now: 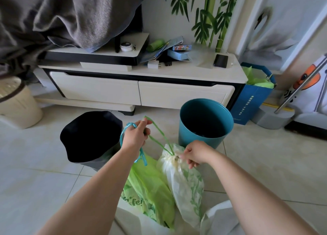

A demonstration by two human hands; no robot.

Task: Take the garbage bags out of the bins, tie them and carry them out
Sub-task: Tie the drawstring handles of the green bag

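Note:
Two garbage bags lie on the tiled floor below me. The green bag (150, 187) has a blue drawstring (123, 130) looped around my left wrist. The white bag (184, 180) with a green leaf print is gathered at its neck. My left hand (136, 137) pinches the white bag's green drawstring (159, 134) and holds it taut, up and to the left. My right hand (194, 153) grips the white bag's bunched neck. A black bin (92, 137) stands at the left and a teal bin (205, 123) at the right, both with dark insides and no liner that I can see.
A white TV cabinet (141, 86) with two drawers runs behind the bins, holding a phone (220, 60), boxes and chargers. A blue paper bag (251, 96) with green plastic stands at its right end. A beige basket (16, 104) sits far left. A metal pole (300, 88) leans at right.

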